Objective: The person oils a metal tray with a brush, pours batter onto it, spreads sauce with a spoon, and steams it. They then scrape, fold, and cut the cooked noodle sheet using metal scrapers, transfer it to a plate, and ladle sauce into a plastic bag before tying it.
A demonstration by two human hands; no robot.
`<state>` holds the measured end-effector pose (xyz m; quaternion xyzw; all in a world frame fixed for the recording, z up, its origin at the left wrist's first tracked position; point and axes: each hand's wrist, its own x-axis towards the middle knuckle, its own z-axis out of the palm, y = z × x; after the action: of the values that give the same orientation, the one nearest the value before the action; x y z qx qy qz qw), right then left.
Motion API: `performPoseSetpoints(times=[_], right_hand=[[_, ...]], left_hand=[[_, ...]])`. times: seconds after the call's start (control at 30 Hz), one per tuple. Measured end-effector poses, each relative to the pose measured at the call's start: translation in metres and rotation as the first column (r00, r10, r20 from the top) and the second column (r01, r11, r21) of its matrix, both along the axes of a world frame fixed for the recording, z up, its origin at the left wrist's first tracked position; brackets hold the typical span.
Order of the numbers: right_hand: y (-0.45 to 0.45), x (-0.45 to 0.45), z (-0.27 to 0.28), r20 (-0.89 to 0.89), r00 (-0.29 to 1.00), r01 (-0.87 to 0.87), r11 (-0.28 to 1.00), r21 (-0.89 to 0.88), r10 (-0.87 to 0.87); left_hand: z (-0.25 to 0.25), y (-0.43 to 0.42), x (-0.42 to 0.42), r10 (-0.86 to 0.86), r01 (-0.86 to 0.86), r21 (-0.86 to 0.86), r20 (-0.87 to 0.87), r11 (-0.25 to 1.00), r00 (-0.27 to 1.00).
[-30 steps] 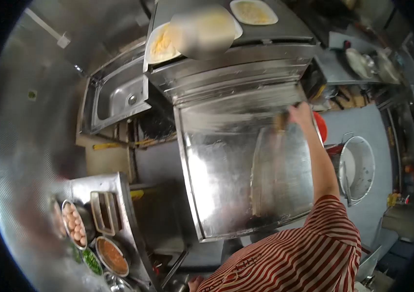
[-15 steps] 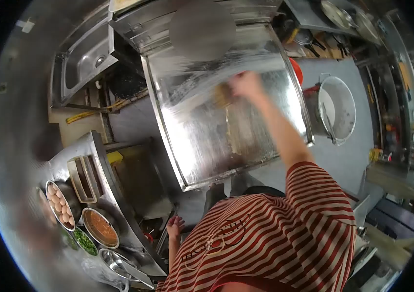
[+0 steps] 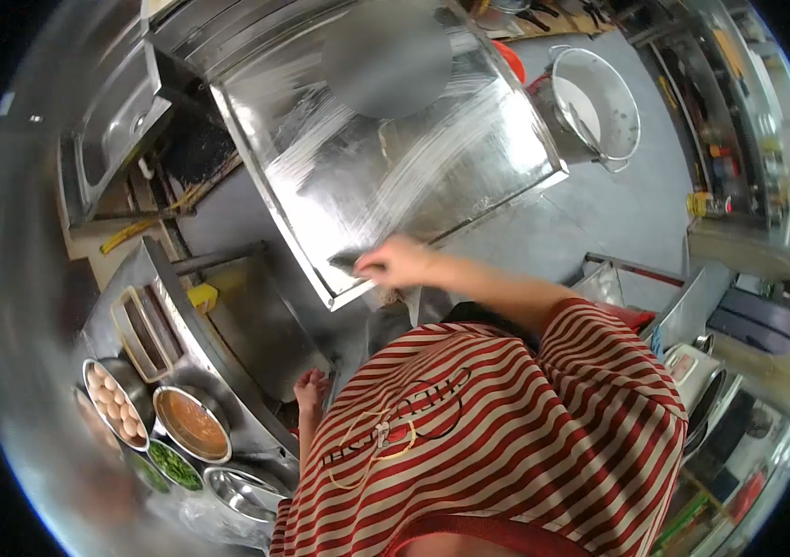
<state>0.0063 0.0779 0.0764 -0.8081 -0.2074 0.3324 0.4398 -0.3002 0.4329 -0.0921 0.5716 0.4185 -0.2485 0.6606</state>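
Observation:
My right hand (image 3: 400, 263) is closed round a dark, flat scraper-like tool (image 3: 347, 260), which is blurred by motion. Hand and tool are at the near left corner of a shiny metal griddle-like top (image 3: 321, 200) with a raised rim. Pale streaks (image 3: 432, 167) run across that top, one band leading down towards my hand. A grey blurred disc covers part of its far end. My left hand (image 3: 311, 385) hangs low beside my body, near the side counter, with loosely bent fingers and nothing visible in it.
Left on the steel counter (image 3: 219, 348) stand a pan of eggs (image 3: 116, 406), a bowl of orange-red sauce (image 3: 191, 422), chopped greens (image 3: 174, 466) and a metal bowl (image 3: 242, 492). A sink (image 3: 121, 125) is far left. At right stands a large pot (image 3: 622, 116).
My right hand has swept the tool from the far middle of the metal top to its near left corner, leaving a pale streak. The view has shifted; my left hand still hangs low.

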Motion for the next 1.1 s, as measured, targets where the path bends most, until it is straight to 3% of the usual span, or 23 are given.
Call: performPoseSetpoints(times=[0.07, 0.1, 0.17, 0.2, 0.27, 0.4, 0.47, 0.5, 0.53, 0.6, 0.63, 0.7, 0.73, 0.77, 0.8, 0.83, 0.87, 0.9, 0.93, 0.97, 1.03, 1.07, 1.1], right_hand=[[-0.081, 0.022, 0.015, 0.176, 0.951, 0.265, 0.963, -0.043, -0.254], [-0.131, 0.035, 0.01, -0.014, 0.928, 0.367, 0.919, -0.143, -0.373], [-0.221, 0.052, 0.004, 0.24, 0.816, 0.568, 0.805, -0.17, -0.526], [-0.244, 0.065, 0.014, 0.438, 0.79, 0.598, 0.698, -0.394, -0.429], [-0.268, 0.096, 0.002, 0.697, 0.666, 0.715, 0.494, -0.495, -0.265], [-0.221, 0.238, -0.028, 0.737, 0.646, 0.705, 0.526, -0.476, -0.199], [-0.158, 0.313, -0.036, 0.73, 0.677, 0.614, 0.617, -0.492, -0.091], [-0.126, 0.349, -0.055, 0.767, 0.634, 0.602, 0.684, -0.412, -0.095], [-0.088, 0.378, -0.063, 0.763, 0.646, 0.529, 0.731, -0.432, -0.017], [-0.008, 0.403, -0.059, 0.736, 0.671, 0.339, 0.846, -0.411, 0.089], [0.033, 0.4, -0.055, 0.718, 0.677, 0.24, 0.873, -0.425, 0.163], [0.095, 0.363, -0.06, 0.698, 0.59, -0.001, 0.864, -0.503, 0.407], [0.122, 0.346, -0.125, 0.468, 0.883, -0.032, 0.994, 0.105, -0.021], [0.125, 0.303, -0.084, 0.671, 0.628, -0.437, 0.892, -0.115, 0.394], [0.134, 0.252, -0.086, 0.565, 0.646, -0.524, 0.837, -0.16, 0.513], [0.163, 0.178, -0.156, 0.175, 0.925, -0.323, 0.941, -0.099, 0.336], [0.083, 0.14, -0.061, 0.489, 0.672, -0.696, 0.7, 0.16, 0.556], [0.066, 0.097, -0.039, 0.269, 0.538, -0.826, 0.563, -0.02, 0.799], [0.047, 0.082, 0.025, 0.284, 0.128, -0.892, 0.235, -0.386, 0.95], [0.037, 0.089, 0.019, 0.277, 0.127, -0.889, 0.233, -0.393, 0.952], [0.014, 0.114, -0.001, 0.045, 0.718, -0.696, 0.718, 0.003, 0.695], [0.014, 0.173, 0.035, -0.263, 0.73, -0.684, 0.68, -0.264, 0.631], [-0.012, 0.218, 0.005, -0.397, 0.908, -0.172, 0.983, -0.057, 0.136]], left_hand=[[0.071, -0.034, 0.054, 0.103, -0.094, 0.128, -0.065, 0.987, 0.993], [0.073, -0.036, 0.056, 0.077, -0.065, 0.148, -0.073, 0.987, 0.994], [0.059, -0.031, 0.046, 0.056, -0.047, 0.114, -0.079, 0.992, 0.995], [0.043, -0.025, 0.031, 0.051, -0.043, 0.09, -0.094, 0.995, 0.994], [0.02, -0.021, 0.009, 0.139, -0.144, -0.086, -0.057, 0.986, 0.989], [0.068, -0.064, 0.009, 0.259, -0.192, 0.225, -0.323, 0.955, 0.91], [0.069, -0.072, -0.008, 0.286, -0.232, 0.243, -0.215, 0.942, 0.934], [0.049, -0.058, -0.04, -0.057, 0.024, 0.254, 0.122, 0.967, 0.991], [0.065, -0.072, -0.032, -0.024, -0.008, 0.28, 0.112, 0.96, 0.993], [0.119, -0.12, 0.008, 0.546, -0.511, 0.218, -0.156, 0.832, 0.823], [0.118, -0.128, -0.004, 0.532, -0.525, 0.091, -0.064, 0.846, 0.845], [0.141, -0.163, 0.019, 0.495, -0.439, 0.269, -0.198, 0.857, 0.846], [0.139, -0.175, 0.017, 0.489, -0.432, 0.265, -0.208, 0.862, 0.847], [0.149, -0.183, 0.03, 0.329, -0.255, 0.284, -0.254, 0.924, 0.91], [0.152, -0.191, 0.039, 0.342, -0.27, 0.282, -0.247, 0.92, 0.907], [0.154, -0.199, 0.048, 0.347, -0.259, 0.301, -0.293, 0.918, 0.891], [0.156, -0.204, 0.051, 0.349, -0.243, 0.317, -0.342, 0.917, 0.873], [0.112, -0.196, 0.015, 0.389, -0.313, 0.264, -0.318, 0.912, 0.865], [0.106, -0.19, 0.015, 0.387, -0.315, 0.257, -0.316, 0.914, 0.866], [0.101, -0.186, 0.02, 0.39, -0.329, 0.247, -0.264, 0.912, 0.882], [0.077, -0.169, 0.013, 0.322, -0.286, 0.224, -0.145, 0.932, 0.935], [0.056, -0.156, 0.001, -0.122, 0.076, 0.437, 0.079, 0.896, 0.989], [0.08, -0.156, 0.028, 0.047, -0.035, 0.34, -0.028, 0.94, 0.999]])
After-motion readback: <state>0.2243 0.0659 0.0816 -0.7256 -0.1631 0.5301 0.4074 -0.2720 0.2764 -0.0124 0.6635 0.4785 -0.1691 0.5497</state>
